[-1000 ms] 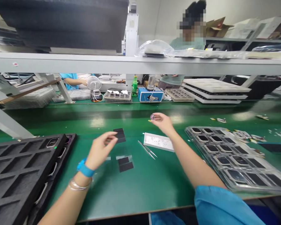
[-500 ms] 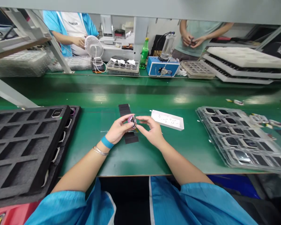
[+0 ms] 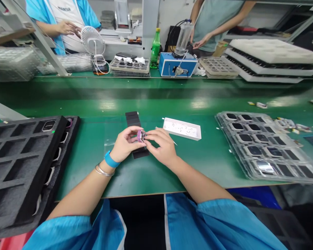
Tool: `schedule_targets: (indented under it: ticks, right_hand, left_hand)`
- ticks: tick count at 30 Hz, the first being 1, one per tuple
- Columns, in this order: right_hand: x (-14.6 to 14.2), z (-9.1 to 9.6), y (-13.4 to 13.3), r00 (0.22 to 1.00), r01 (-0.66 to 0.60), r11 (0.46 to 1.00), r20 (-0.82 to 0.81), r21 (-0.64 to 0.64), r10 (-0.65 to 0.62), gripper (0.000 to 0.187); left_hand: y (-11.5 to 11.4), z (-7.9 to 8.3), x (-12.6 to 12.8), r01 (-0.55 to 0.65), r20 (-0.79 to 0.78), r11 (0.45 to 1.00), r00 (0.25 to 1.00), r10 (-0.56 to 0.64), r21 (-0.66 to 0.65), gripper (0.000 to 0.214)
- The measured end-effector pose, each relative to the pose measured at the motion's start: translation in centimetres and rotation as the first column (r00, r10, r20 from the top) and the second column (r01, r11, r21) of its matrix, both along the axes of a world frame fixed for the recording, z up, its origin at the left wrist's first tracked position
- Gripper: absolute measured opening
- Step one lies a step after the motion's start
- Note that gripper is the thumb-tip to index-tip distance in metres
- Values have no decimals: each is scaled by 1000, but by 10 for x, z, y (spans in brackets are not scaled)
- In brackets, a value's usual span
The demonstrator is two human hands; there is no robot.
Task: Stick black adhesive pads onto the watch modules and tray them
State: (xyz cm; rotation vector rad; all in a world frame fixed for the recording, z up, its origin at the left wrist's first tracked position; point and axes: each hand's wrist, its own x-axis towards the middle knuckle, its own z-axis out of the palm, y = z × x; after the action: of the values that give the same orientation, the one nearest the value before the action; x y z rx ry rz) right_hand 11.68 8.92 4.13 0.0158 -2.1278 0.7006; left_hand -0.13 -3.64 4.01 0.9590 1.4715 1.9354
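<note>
My left hand point(image 3: 125, 144) and my right hand point(image 3: 160, 146) meet over the green bench point(image 3: 159, 104), both pinching a small purple watch case point(image 3: 140, 135) between their fingertips. The left hand has a blue wristband and thin bracelets. Black pads point(image 3: 133, 118) lie on the bench just behind and under my hands. A small white tray point(image 3: 182, 128) with tiny parts sits right of my hands. The tip of a pair of tweezers point(image 3: 174, 142) pokes out beside my right hand.
A black foam tray point(image 3: 21, 163) with pockets fills the left. A clear blister tray point(image 3: 266, 151) of dark screens lies at the right. Across the bench stand a fan point(image 3: 92, 41), a green bottle point(image 3: 155, 48), a blue box point(image 3: 177, 66) and two people at work.
My right hand brought the purple case back from the far middle to my left hand. Both hands now hold it close together, lower over the black pads; the camera tilted down.
</note>
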Motion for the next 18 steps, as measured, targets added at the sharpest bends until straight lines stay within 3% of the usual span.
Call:
schedule_targets:
  ticks: [18]
  right_hand:
    - [-2,-8,0,998,39,999,39,-4,-39,12]
  left_hand:
    - [1,-1,7,-68,-39,997,997,67,-29,53]
